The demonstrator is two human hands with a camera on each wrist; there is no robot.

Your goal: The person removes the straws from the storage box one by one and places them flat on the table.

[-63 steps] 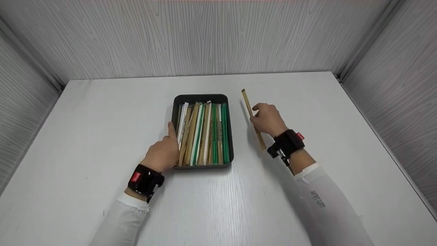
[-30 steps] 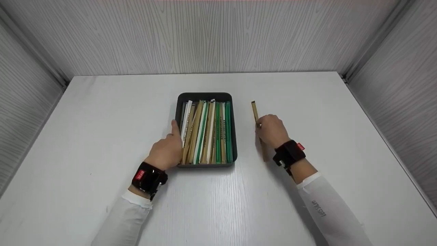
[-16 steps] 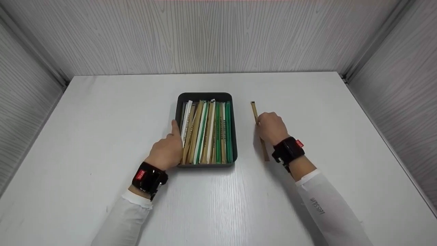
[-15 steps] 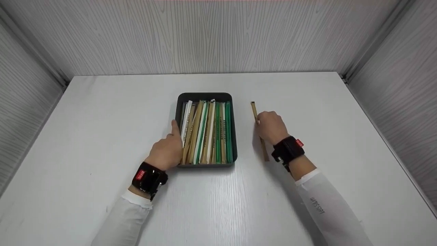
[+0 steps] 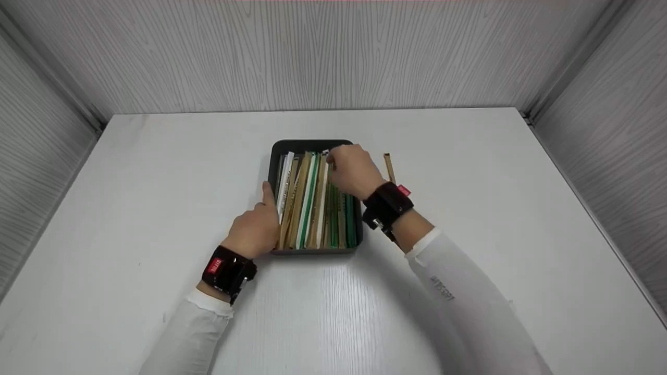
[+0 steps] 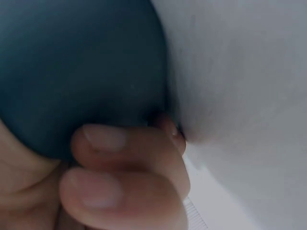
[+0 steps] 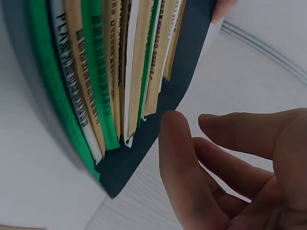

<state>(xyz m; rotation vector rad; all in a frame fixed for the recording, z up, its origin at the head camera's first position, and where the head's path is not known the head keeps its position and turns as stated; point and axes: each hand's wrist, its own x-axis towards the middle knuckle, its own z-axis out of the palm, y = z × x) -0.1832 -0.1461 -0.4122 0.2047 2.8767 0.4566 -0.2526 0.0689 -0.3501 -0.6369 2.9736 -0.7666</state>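
A dark grey tray (image 5: pixel 315 252) holds a row of several long wrapped straws (image 7: pixel 100 81) in brown, white and green paper with printed lettering. My left hand (image 5: pixel 252 230) grips the tray at its near left side, one finger lying straight along the wall. In the left wrist view, curled fingertips (image 6: pixel 103 139) press against the dark wall. Over the tray's right half hovers my right hand (image 5: pixel 354 169), its thumb and forefinger apart with nothing between them in the right wrist view. One brown wrapped straw (image 5: pixel 389 166) lies on the table right of the tray, partly hidden by the right wrist.
The white table (image 5: pixel 172 182) is bounded by a grained grey panel (image 5: pixel 333 57) at the back and panels at both sides. Black camera bands (image 5: pixel 229 273) sit on both wrists.
My right hand has let go of the brown wrapped straw, leaving it on the table, and moved left over the tray. My left hand stays at the tray's side.
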